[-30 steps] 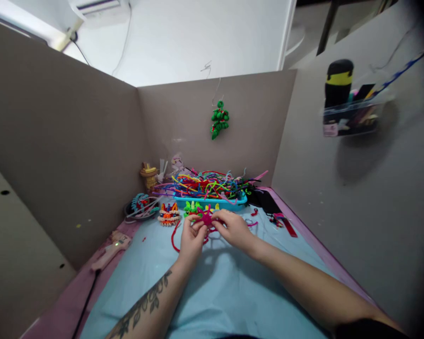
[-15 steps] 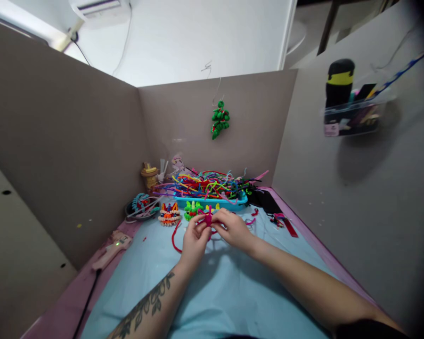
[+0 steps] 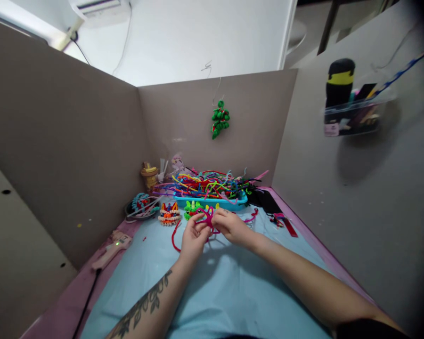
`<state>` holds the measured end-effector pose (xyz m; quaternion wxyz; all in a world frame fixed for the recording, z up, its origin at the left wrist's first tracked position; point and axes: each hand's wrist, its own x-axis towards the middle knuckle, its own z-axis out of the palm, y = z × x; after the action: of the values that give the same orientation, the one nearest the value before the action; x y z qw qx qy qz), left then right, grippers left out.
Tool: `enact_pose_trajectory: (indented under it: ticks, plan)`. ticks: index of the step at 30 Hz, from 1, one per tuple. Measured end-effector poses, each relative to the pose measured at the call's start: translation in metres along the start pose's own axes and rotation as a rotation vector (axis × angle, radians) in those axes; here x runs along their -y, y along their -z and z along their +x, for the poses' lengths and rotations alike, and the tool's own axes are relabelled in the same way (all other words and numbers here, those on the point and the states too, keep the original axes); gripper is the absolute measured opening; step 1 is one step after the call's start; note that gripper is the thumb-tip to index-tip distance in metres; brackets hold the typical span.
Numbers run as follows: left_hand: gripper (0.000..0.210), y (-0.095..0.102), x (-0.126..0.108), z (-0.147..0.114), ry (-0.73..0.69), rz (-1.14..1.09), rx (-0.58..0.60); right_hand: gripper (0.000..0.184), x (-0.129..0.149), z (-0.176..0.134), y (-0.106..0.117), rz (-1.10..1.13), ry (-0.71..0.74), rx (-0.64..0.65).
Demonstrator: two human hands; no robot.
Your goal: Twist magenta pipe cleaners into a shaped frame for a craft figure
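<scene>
Between my two hands is a magenta pipe cleaner piece (image 3: 208,217) bent into several loops. My left hand (image 3: 195,235) pinches its left side between thumb and fingers. On its right side my right hand (image 3: 230,226) is closed, fingertips pressed on the same piece. A red pipe cleaner (image 3: 174,238) curves over the cloth just left of my left hand. Beyond the hands sit an orange and cream figure (image 3: 169,214) and a green figure (image 3: 191,210). Something yellow behind my fingers is mostly hidden.
A blue tray (image 3: 229,204) heaped with coloured pipe cleaners (image 3: 212,184) stands at the back. To the left are a dark bowl (image 3: 141,215) and a pink glue gun (image 3: 112,249) with a black cord. A green ornament (image 3: 220,120) hangs on the back panel; a clear holder (image 3: 351,120) is on the right panel.
The magenta piece has turned between my fingers, and its loops now show spread out. My right hand has shifted slightly; a magenta strand shows to its right.
</scene>
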<state>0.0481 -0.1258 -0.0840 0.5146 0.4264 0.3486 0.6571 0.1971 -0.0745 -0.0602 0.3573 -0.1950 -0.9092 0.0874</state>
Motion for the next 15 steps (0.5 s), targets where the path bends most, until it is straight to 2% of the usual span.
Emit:
enact_pose_trajectory:
  ticks: [8,15]
  plan:
    - [0.039,0.005,0.005,0.001,0.020,-0.002,0.025,0.014,0.004,0.002,0.006,0.083,-0.029,0.000]
    - [0.046,0.008,0.011,0.003,0.060,0.029,-0.018,0.012,0.008,0.002,0.000,0.036,-0.105,-0.046]
